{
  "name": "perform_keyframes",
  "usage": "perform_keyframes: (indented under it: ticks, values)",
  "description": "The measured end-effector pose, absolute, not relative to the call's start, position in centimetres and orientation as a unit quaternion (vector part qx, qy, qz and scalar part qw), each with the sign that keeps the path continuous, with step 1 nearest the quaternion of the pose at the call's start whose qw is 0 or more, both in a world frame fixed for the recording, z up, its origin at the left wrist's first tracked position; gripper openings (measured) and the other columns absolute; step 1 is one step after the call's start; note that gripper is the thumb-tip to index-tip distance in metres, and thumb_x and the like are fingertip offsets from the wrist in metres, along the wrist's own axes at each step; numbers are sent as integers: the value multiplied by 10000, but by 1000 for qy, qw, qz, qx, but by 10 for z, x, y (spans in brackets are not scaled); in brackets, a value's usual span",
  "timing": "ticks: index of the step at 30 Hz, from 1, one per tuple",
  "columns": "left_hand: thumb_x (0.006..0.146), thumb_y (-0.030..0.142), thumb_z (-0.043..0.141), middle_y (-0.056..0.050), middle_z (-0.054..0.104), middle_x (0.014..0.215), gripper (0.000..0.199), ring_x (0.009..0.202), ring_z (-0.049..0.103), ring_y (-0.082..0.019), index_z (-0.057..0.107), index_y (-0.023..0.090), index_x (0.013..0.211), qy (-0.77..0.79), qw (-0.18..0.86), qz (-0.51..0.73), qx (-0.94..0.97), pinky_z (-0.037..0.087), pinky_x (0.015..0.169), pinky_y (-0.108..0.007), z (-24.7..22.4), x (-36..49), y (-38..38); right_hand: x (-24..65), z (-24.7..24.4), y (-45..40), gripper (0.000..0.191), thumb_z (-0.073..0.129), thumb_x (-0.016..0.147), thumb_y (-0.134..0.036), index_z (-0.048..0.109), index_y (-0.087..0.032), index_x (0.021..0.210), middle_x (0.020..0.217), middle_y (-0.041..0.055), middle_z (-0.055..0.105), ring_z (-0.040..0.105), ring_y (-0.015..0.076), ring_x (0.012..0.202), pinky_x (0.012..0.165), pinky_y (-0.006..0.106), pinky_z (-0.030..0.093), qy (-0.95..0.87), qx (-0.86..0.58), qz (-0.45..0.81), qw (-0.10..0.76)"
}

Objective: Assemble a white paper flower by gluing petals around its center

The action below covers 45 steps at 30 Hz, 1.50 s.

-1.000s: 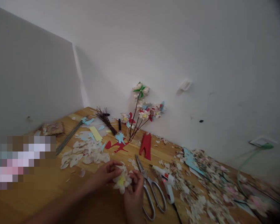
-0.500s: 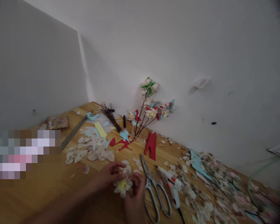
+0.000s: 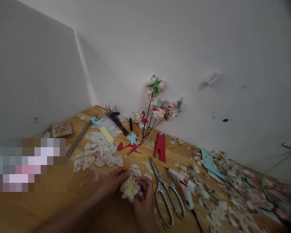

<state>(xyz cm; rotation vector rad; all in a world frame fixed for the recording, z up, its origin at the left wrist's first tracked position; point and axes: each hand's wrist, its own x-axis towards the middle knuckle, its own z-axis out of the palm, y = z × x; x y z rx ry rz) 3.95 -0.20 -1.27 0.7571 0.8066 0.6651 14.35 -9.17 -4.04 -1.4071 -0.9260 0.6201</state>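
Observation:
A white artificial flower with a yellow centre is held between both hands, low over the wooden table. My left hand pinches its upper left side with thumb and fingers. My right hand has its curled fingers on the flower's right side, and part of its grip is hidden. Behind the flower, loose white petals lie close to my fingertips. Just right of my right hand lie large silver-handled scissors, with a white hot glue gun beyond them.
A petal pile lies left, near a bundle of brown twigs and a yellow strip. Flower branches lean at the wall by red felt. Dried petals cover the right side. A pixelated patch hides the left edge.
The view has shifted slightly, so table items appear a little further right. The flower is turned somewhat more towards me, still between both hands.

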Motion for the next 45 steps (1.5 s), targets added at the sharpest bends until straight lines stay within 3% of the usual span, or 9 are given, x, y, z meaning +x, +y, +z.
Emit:
perform_keyframes:
  ticks: [3, 7, 14, 20, 25, 29, 40, 45]
  values:
    - [579, 501, 735, 19, 651, 604, 390, 505, 582, -125, 618, 170, 749, 382, 787, 319, 364, 414, 490, -241, -10, 35, 2, 144, -41, -92, 441, 586, 618, -99, 481, -243, 1022, 814, 3, 656, 649, 193, 756, 667, 304, 510, -398, -612, 257, 633]
    - [520, 423, 800, -14, 682, 649, 436, 558, 616, -154, 629, 163, 825, 364, 776, 303, 416, 442, 496, -248, -5, 28, 4, 147, -41, -91, 448, 590, 646, -114, 448, -260, 1045, 842, -3, 648, 636, 187, 823, 743, 315, 495, -374, -613, 229, 657]
    - [580, 358, 778, 79, 551, 513, 386, 468, 514, -100, 579, 182, 861, 383, 714, 354, 467, 422, 454, -210, 1, 29, -6, 146, -43, -89, 463, 578, 614, -104, 455, -257, 1033, 822, -6, 647, 638, 186, 798, 720, 311, 493, -350, -625, 214, 664]
    - [581, 439, 747, 71, 547, 558, 421, 503, 540, -126, 541, 199, 858, 402, 704, 362, 461, 446, 451, -235, 5, 30, -3, 144, -42, -88, 473, 582, 622, -93, 455, -244, 1052, 826, 4, 647, 645, 181, 794, 702, 297, 503, -362, -620, 218, 662]
    - [486, 443, 799, 42, 600, 545, 520, 457, 522, -106, 559, 156, 847, 391, 727, 321, 465, 393, 441, -222, 0, 28, 2, 142, -38, -88, 454, 559, 669, -98, 449, -253, 1082, 838, 3, 658, 644, 176, 788, 702, 303, 512, -412, -611, 241, 632]
    - [516, 470, 777, 65, 569, 544, 534, 451, 491, -87, 543, 159, 882, 398, 723, 310, 473, 368, 422, -202, 2, 20, 11, 153, -24, -91, 482, 573, 691, -103, 453, -256, 1133, 937, 32, 659, 638, 181, 802, 718, 315, 513, -480, -629, 234, 566]
    - [516, 464, 777, 92, 493, 522, 482, 467, 433, -83, 588, 176, 854, 410, 700, 247, 529, 392, 441, -221, 20, -21, 32, 218, 25, -108, 270, 592, 776, -276, 513, -231, 1031, 807, 23, 645, 625, 215, 752, 733, 370, 479, -497, -707, 208, 457]
    - [560, 430, 756, 78, 523, 555, 414, 498, 450, -89, 598, 185, 854, 429, 661, 262, 558, 341, 460, -209, 25, -38, 37, 233, 29, -121, 311, 567, 800, -296, 474, -243, 1092, 932, 59, 637, 621, 208, 772, 735, 372, 487, -500, -706, 221, 451]
